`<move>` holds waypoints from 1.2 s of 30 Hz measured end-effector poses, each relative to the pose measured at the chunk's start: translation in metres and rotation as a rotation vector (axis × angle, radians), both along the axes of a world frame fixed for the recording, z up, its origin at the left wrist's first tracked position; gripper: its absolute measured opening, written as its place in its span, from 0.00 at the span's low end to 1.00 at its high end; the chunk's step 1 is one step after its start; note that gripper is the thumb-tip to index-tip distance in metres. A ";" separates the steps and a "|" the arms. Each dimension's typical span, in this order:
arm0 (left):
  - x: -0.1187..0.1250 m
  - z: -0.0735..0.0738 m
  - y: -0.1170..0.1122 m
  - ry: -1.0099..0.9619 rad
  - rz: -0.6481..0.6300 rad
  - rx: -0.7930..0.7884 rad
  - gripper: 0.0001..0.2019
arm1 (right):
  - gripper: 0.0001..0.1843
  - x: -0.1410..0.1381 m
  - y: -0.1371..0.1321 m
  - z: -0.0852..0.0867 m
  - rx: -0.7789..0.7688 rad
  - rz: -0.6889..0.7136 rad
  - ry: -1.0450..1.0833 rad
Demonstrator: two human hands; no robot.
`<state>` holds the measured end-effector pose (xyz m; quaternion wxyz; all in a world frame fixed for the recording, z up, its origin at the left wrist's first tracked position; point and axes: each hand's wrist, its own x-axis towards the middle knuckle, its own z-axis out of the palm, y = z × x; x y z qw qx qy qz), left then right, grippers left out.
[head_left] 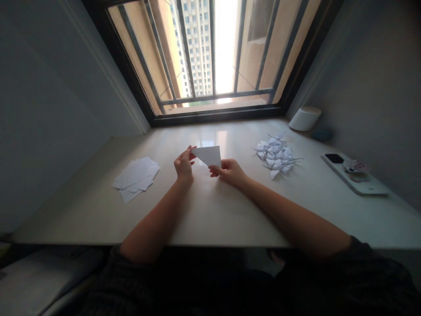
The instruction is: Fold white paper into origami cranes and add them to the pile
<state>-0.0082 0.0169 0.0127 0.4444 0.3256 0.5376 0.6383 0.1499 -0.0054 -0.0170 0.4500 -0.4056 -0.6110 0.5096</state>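
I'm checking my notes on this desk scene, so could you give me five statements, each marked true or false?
1. The left hand and right hand hold the same paper. True.
2. The flat sheets lie left of both hands. True.
3. The left hand rests on the flat sheets. False: it grips the paper.
4. The folded pieces lie left of the phone. True.
5. The phone is nearer the left hand. False: it is nearer the right.

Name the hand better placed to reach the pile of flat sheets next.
Probably the left hand: it is nearer the flat sheets than the right hand, though both hands hold the paper.
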 end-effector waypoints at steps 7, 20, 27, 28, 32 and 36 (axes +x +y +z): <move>-0.002 -0.002 0.002 0.062 0.032 0.049 0.22 | 0.24 0.002 0.000 0.001 0.027 -0.021 -0.025; 0.008 -0.012 -0.003 0.221 -0.356 0.139 0.19 | 0.26 0.007 0.005 -0.005 0.090 -0.143 -0.086; 0.010 -0.015 -0.004 0.244 -0.469 0.132 0.21 | 0.23 0.014 0.019 -0.009 0.151 -0.417 0.033; 0.010 -0.016 -0.004 0.255 -0.474 0.123 0.22 | 0.23 0.015 0.021 -0.010 0.159 -0.429 0.034; 0.008 -0.014 -0.001 0.253 -0.390 0.086 0.26 | 0.22 0.016 0.023 -0.011 0.165 -0.415 -0.001; 0.002 -0.010 0.002 0.205 -0.310 0.100 0.25 | 0.22 0.016 0.022 -0.012 0.162 -0.403 -0.035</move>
